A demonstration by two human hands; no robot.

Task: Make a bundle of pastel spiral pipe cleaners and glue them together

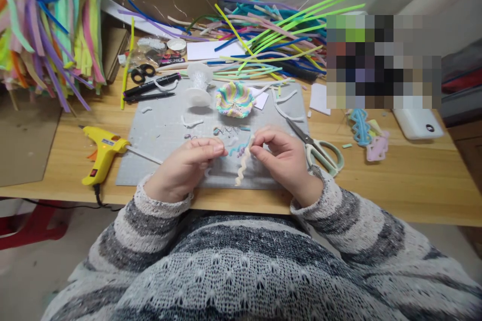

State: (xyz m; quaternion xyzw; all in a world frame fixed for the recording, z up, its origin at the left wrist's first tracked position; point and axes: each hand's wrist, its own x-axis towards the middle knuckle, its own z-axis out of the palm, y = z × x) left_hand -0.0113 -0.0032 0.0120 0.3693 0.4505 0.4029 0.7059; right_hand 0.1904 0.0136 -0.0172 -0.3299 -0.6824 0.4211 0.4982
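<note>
My left hand (188, 163) is closed in a pinch at the end of a wavy light-blue pipe cleaner (236, 150). My right hand (283, 158) pinches the top of a small bundle, where the blue strand meets a curly cream pipe cleaner (242, 168) hanging down. A short purple curl shows between them. Both hands are just above a grey cutting mat (143, 130). Beyond them on the mat sits a ruffled pastel pipe-cleaner piece (235, 99), with a few thin wire coils (228, 131) nearer to my fingers.
A yellow glue gun (103, 153) lies left of the mat, and scissors (320, 148) lie on the right. A spool (199, 85) and black markers (150, 88) are behind. Many loose pipe cleaners (271, 25) are heaped at the back. A white box (417, 123) stands far right.
</note>
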